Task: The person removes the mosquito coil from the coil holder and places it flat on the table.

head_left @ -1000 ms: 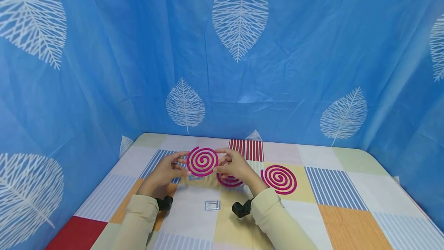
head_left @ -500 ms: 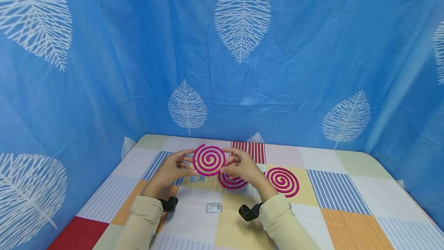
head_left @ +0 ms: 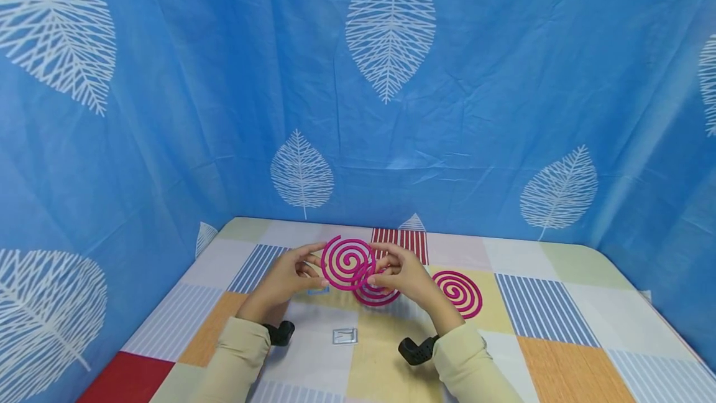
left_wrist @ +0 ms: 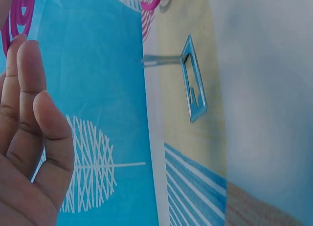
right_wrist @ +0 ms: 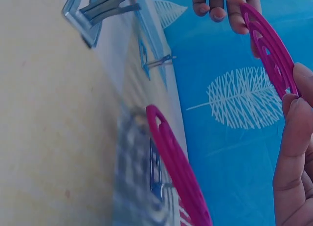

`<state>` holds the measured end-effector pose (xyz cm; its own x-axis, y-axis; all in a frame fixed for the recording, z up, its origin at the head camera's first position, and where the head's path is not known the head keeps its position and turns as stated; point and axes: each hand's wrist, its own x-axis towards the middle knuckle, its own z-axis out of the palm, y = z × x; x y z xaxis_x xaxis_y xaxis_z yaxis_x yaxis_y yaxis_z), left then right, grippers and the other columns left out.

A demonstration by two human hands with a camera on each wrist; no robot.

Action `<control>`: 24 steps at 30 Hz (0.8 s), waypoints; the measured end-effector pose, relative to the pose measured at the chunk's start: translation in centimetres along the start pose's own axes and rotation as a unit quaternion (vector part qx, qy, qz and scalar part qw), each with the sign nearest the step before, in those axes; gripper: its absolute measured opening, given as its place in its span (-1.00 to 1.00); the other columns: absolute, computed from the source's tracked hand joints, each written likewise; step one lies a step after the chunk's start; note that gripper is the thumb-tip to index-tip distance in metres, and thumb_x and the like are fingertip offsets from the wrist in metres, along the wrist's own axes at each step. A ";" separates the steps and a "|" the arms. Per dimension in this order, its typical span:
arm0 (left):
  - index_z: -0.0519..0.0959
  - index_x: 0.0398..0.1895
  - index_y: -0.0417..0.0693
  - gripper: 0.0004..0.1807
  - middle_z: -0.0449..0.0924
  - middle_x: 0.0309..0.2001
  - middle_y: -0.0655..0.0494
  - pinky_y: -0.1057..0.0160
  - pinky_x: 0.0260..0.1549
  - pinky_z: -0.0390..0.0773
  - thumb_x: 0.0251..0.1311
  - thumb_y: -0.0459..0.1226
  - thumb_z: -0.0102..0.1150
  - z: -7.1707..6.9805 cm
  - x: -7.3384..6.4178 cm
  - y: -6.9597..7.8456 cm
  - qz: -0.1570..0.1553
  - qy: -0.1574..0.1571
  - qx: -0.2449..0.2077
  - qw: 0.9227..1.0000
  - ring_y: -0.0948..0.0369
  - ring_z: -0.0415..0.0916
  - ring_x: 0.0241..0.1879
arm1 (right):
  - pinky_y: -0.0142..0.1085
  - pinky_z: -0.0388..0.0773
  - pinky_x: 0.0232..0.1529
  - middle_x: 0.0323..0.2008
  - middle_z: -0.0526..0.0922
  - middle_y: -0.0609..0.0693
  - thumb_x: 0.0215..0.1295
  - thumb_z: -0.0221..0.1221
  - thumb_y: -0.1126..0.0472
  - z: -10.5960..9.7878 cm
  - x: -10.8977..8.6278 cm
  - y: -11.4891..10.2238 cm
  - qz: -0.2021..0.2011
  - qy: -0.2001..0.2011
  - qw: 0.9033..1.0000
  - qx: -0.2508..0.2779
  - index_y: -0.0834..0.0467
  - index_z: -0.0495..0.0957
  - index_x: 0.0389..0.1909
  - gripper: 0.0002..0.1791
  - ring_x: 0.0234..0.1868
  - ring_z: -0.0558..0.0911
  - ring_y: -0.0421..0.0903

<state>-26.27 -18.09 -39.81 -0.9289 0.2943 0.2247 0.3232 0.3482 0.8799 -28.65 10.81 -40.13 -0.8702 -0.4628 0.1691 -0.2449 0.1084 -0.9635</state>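
A magenta mosquito coil is held up above the table between both hands. My left hand pinches its left edge between fingers and thumb. On the opposite edge, my right hand has its own pinch, which the right wrist view shows closely on the coil. Behind the held coil is a second coil, partly covered by it and my right fingers. In the right wrist view this second coil appears raised over a metal stand. A third coil lies to the right, beyond my right forearm.
A small metal coil stand with an upright prong sits on the table between my forearms. Another stand is just past my left thumb. The patchwork cloth covers the table; a blue leaf-patterned curtain closes off the back and sides.
Both hands have carried the held coil to the right, and over the last half second slightly lower. It now overlaps the second coil in the head view. The camera has shifted slightly.
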 end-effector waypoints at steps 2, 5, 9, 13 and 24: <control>0.41 0.50 -0.44 -0.20 0.66 -0.07 -0.13 0.33 -0.24 0.63 0.21 -0.48 0.54 0.2 0.0 0.1 0.004 -0.002 0.006 1.000 0.13 0.64 -0.24 | -0.18 0.77 -0.35 -0.26 0.69 -0.01 0.33 0.41 0.48 -0.2 -0.2 0.2 -0.001 -0.002 1.000 0.003 0.40 0.37 0.52 -0.24 -0.36 0.71 -0.13; 0.42 0.51 -0.42 -0.20 0.65 -0.10 -0.10 0.33 -0.23 0.63 0.21 -0.48 0.55 0.5 0.0 0.2 0.003 -0.004 0.013 1.000 0.14 0.64 -0.25 | -0.23 0.75 -0.37 -0.27 0.68 -0.01 0.33 0.40 0.48 -0.4 -0.5 0.4 -0.005 -0.005 1.000 0.002 0.43 0.36 0.52 -0.24 -0.37 0.70 -0.15; 0.42 0.51 -0.40 -0.20 0.64 -0.12 -0.07 0.33 -0.22 0.62 0.20 -0.46 0.56 0.8 -0.1 0.3 -0.002 -0.008 0.017 1.000 0.17 0.63 -0.26 | -0.27 0.72 -0.39 -0.29 0.69 -0.01 0.32 0.39 0.50 -0.5 -0.9 0.6 -0.006 -0.008 1.000 0.007 0.45 0.34 0.52 -0.23 -0.40 0.66 -0.19; 0.43 0.51 -0.40 -0.19 0.65 -0.12 -0.09 0.31 -0.24 0.62 0.19 -0.46 0.57 1.1 -0.2 0.5 0.000 -0.012 0.018 1.000 0.17 0.63 -0.27 | -0.24 0.73 -0.39 -0.29 0.70 -0.02 0.34 0.41 0.46 -0.7 -1.2 0.7 -0.006 -0.009 1.000 0.012 0.43 0.34 0.53 -0.23 -0.41 0.65 -0.15; 0.42 0.52 -0.39 -0.22 0.66 -0.11 -0.11 0.29 -0.20 0.64 0.25 -0.44 0.53 2.0 0.1 1.1 0.024 -0.035 0.030 0.999 0.17 0.62 -0.26 | -0.19 0.76 -0.36 -0.29 0.70 -0.05 0.35 0.43 0.42 -2.3 -2.3 1.1 -0.021 -0.016 1.000 0.000 0.46 0.34 0.52 -0.22 -0.39 0.67 -0.20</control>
<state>-25.69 -15.92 -39.68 -0.8980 0.3730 0.2333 0.3786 0.3850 0.8417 -27.92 13.96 -41.05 -0.8445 -0.4954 0.2033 -0.2811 0.0871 -0.9557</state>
